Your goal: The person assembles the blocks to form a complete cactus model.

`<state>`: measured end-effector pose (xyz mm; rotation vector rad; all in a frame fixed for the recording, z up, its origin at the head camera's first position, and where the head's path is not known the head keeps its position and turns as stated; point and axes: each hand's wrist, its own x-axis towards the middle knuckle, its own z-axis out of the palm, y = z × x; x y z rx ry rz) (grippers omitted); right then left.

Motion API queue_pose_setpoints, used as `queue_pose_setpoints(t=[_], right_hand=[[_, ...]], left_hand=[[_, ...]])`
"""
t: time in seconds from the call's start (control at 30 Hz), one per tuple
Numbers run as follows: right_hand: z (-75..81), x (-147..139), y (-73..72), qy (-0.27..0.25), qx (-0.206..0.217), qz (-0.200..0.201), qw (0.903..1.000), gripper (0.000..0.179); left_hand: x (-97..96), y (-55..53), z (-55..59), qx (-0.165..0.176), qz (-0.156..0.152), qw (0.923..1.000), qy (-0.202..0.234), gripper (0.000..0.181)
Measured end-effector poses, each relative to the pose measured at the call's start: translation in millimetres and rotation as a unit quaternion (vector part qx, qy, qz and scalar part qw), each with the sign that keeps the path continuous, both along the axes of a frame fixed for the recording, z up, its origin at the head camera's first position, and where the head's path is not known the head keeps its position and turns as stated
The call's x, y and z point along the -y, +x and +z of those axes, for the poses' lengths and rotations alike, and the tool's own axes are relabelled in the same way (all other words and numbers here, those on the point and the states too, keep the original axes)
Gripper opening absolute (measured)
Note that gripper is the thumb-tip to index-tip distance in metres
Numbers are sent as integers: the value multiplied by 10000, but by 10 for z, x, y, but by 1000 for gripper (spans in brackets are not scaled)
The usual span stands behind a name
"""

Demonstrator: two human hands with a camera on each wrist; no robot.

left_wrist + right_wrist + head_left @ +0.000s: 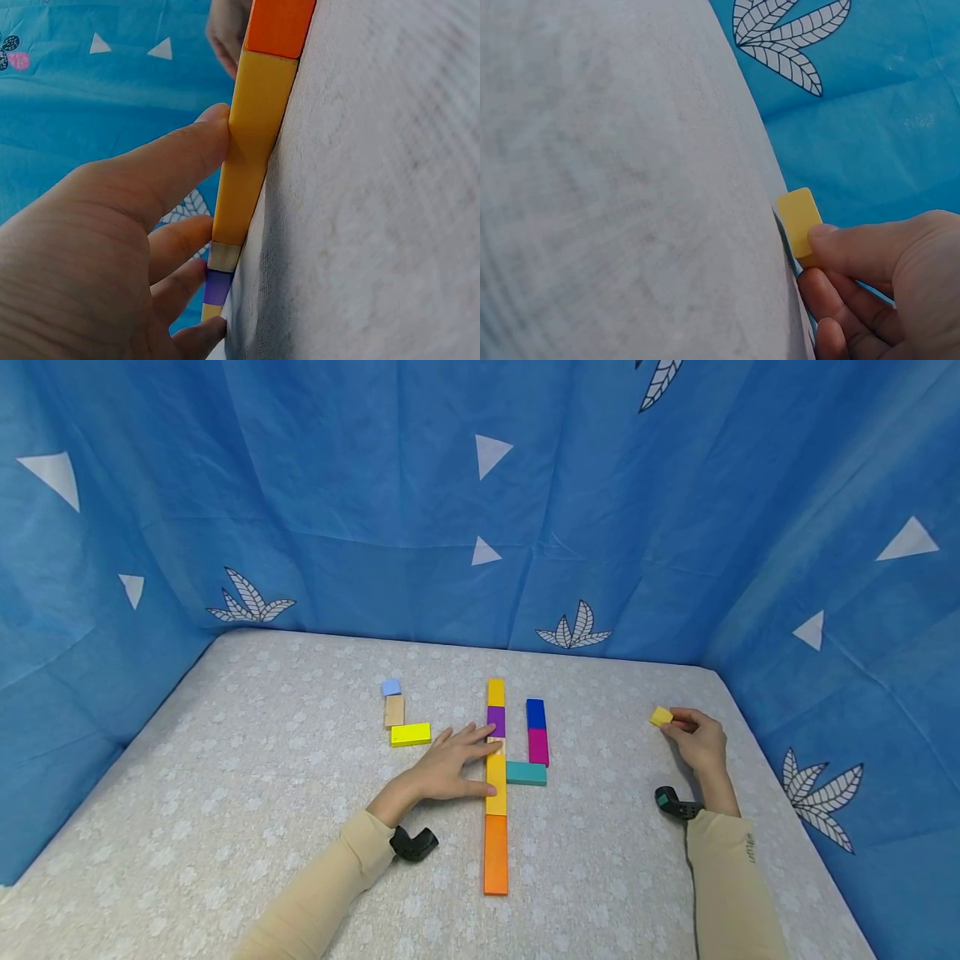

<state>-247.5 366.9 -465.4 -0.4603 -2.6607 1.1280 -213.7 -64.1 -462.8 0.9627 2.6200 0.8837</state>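
Note:
My left hand point(450, 767) lies with fingers spread over a straight row of wooden blocks. Its thumb touches the long yellow-orange block point(253, 150), and the fingertips rest by the purple block point(496, 720) and a small pale block point(224, 256). An orange block point(496, 855) forms the near end of the row, and a yellow block point(496, 692) the far end. Over at the right side of the table, my right hand point(699, 745) pinches a small yellow block point(799, 220) between thumb and fingers. A sliver of red shows beside those fingers, its kind unclear.
Right of the row, a teal block point(527, 773) abuts it, with magenta point(538, 747) and blue point(536, 713) blocks lined up beyond. To the left lie bright yellow point(411, 734), tan point(394, 712) and light blue point(391, 687) blocks. Blue curtains point(420, 527) surround the cloth-covered table point(225, 760).

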Motion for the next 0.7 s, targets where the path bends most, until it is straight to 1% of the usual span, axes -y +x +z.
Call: queue_pose_setpoints(t=[0.2, 0.3, 0.57, 0.7], right_hand=[[31, 24, -18, -65, -12, -143, 9999, 38], [71, 55, -19, -113, 5, -165, 9998, 38], [224, 198, -25, -296, 15, -148, 9995, 39], [265, 278, -30, -359, -110, -85, 9993, 39]], left_hand=[[1, -1, -2, 20, 23, 10000, -10, 74], [-1, 3, 3, 16, 26, 10000, -12, 74], [2, 14, 19, 23, 19, 10000, -23, 74], [-1, 8, 13, 13, 10, 10000, -29, 74]])
